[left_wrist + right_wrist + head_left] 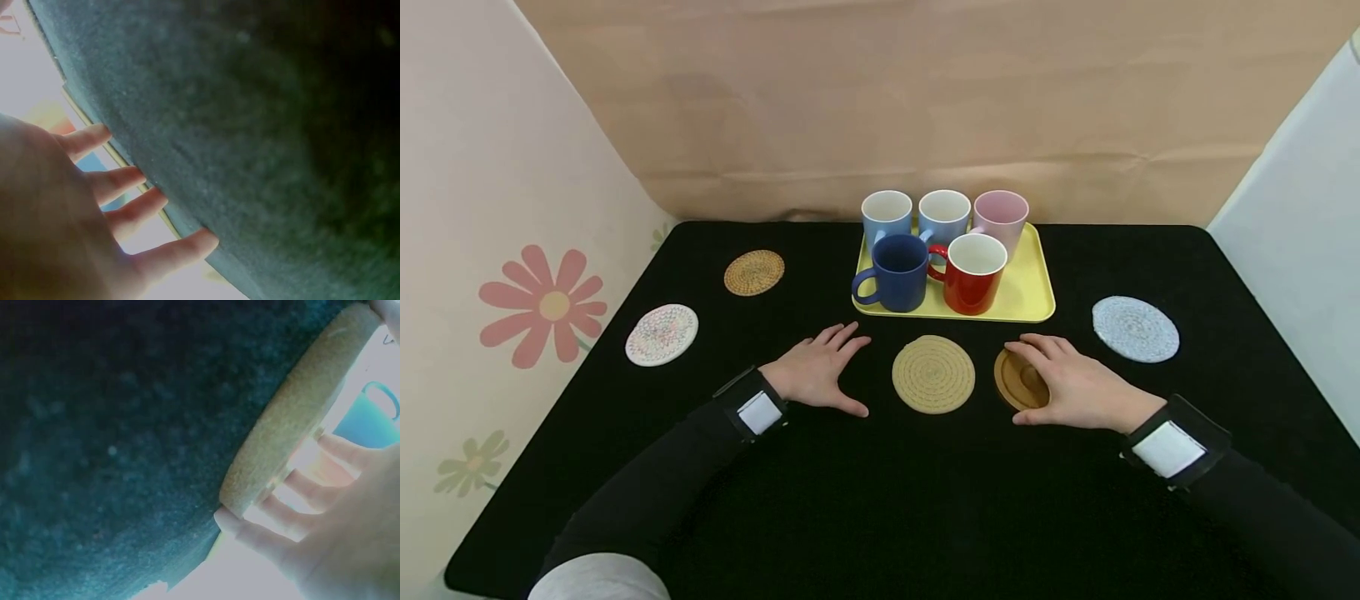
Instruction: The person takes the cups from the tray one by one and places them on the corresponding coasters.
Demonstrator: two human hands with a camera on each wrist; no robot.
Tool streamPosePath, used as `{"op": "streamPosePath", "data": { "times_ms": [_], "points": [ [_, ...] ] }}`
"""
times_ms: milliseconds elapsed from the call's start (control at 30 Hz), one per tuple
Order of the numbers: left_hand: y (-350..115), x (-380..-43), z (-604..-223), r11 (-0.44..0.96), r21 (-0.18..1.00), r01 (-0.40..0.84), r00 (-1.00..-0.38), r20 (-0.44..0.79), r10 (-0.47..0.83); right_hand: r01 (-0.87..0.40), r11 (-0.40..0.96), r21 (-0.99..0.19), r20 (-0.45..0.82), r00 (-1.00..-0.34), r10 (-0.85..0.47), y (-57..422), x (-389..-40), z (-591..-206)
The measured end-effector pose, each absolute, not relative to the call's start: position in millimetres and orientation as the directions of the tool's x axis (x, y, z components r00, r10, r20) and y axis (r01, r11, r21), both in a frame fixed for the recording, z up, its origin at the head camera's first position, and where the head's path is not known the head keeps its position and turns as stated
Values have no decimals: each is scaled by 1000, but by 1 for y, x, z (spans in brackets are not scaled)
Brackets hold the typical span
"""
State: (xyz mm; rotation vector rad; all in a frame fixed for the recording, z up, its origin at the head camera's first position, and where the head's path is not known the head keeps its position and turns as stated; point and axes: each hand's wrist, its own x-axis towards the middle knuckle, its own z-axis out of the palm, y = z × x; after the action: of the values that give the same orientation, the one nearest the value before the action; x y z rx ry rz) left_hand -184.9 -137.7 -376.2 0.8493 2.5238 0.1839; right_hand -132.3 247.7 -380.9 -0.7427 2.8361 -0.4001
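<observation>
My right hand (1067, 387) spans a round wooden coaster (1017, 377) with a recessed centre, thumb at its near edge and fingers at its far edge. In the right wrist view, the coaster (294, 419) shows its thick rim between thumb and fingertips, close against the black cloth; whether it is lifted I cannot tell. The palm hides part of it. To the left, my left hand (820, 371) is spread low over the cloth and holds nothing. Between the hands lies a woven straw coaster (933, 374), touched by neither. The left wrist view shows straight fingers (175, 253) near the cloth.
Behind the hands, a yellow tray (1033, 292) bears several mugs, among them a dark blue mug (901, 271) and a red mug (973, 275). A white-pink coaster (662, 334) and a tan woven coaster (754, 272) lie left. A pale blue coaster (1136, 329) lies right.
</observation>
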Motion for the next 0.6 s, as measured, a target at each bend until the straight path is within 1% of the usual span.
{"op": "streamPosePath", "data": {
  "times_ms": [267,400,500,600],
  "points": [
    [-140,-192,-376,786,264,559,-697,-363,618,-440,837,-324,-121,-859,-498,250,-132,-378],
    [-145,-199,-376,772,300,560,-705,-318,635,-406,843,-353,-123,-873,-472,257,-129,-376],
    [-153,-206,-375,768,334,546,-728,-265,632,-384,851,-358,-135,-881,-454,263,-126,-375],
    [-166,-218,-370,782,363,506,-774,-208,598,-377,857,-350,-145,-882,-448,268,-124,-376]
  ]
}}
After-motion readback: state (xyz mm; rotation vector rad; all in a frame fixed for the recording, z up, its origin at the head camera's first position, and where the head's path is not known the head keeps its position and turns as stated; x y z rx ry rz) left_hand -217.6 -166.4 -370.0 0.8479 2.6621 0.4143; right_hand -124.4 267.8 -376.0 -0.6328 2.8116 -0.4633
